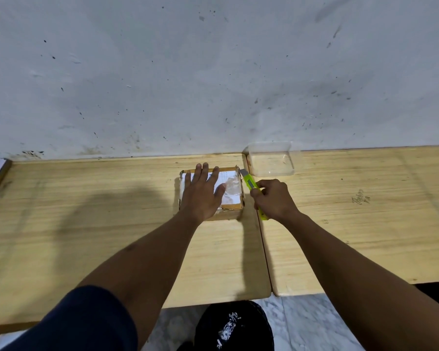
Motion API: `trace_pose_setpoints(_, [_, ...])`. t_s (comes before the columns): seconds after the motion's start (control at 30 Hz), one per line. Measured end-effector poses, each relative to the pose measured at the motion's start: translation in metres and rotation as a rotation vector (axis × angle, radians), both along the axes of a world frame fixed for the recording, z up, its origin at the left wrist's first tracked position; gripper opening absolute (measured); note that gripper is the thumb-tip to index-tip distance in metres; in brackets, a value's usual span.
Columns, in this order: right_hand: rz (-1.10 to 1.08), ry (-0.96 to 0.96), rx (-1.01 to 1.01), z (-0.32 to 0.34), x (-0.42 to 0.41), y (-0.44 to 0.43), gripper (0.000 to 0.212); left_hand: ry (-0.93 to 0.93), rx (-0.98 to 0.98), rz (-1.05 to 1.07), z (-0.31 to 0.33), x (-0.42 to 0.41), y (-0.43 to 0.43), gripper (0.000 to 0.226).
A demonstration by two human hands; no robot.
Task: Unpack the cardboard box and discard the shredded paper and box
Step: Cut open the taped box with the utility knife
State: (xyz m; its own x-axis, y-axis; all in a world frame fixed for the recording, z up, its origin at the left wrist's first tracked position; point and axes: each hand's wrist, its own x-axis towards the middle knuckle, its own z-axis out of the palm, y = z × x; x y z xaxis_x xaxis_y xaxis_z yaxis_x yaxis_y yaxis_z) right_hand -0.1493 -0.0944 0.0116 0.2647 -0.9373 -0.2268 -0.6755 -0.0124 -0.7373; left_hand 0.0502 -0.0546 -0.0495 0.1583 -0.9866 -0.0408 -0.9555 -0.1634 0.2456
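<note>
A small taped cardboard box (232,191) with a white label on top lies on the left wooden table (86,224), near the wall. My left hand (203,193) lies flat on the box's lid, fingers spread. My right hand (273,198) grips a yellow-green utility knife (251,184). Its blade tip touches the box's far right corner. A black bin bag (235,325) with shredded paper in it sits on the floor below the table's front edge.
A clear plastic container (271,158) stands against the wall, just behind the knife, on the seam to the right wooden table (365,224). A stained white wall (213,72) backs both tables. Marble floor (314,325) shows in front.
</note>
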Motion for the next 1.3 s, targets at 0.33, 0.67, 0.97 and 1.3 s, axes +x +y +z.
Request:
trace_pose_setpoints(0.33, [0.038, 0.144, -0.051, 0.004, 0.006, 0.003, 0.025, 0.020, 0.009, -0.005, 0.001, 0.000, 0.000, 0.060])
trace_pose_setpoints(0.67, [0.092, 0.213, -0.065, 0.012, 0.025, 0.016, 0.019, 0.017, 0.015, -0.007, 0.002, 0.001, 0.000, 0.061])
trace_pose_setpoints(0.97, [0.158, 0.214, 0.069, 0.026, 0.033, 0.002, 0.016, -0.005, -0.006, 0.026, 0.001, -0.003, -0.001, 0.060])
trace_pose_setpoints(1.3, [0.231, 0.398, 0.128, 0.048, 0.045, -0.013, 0.006, -0.029, 0.018, 0.036, 0.003, -0.004, -0.004, 0.061])
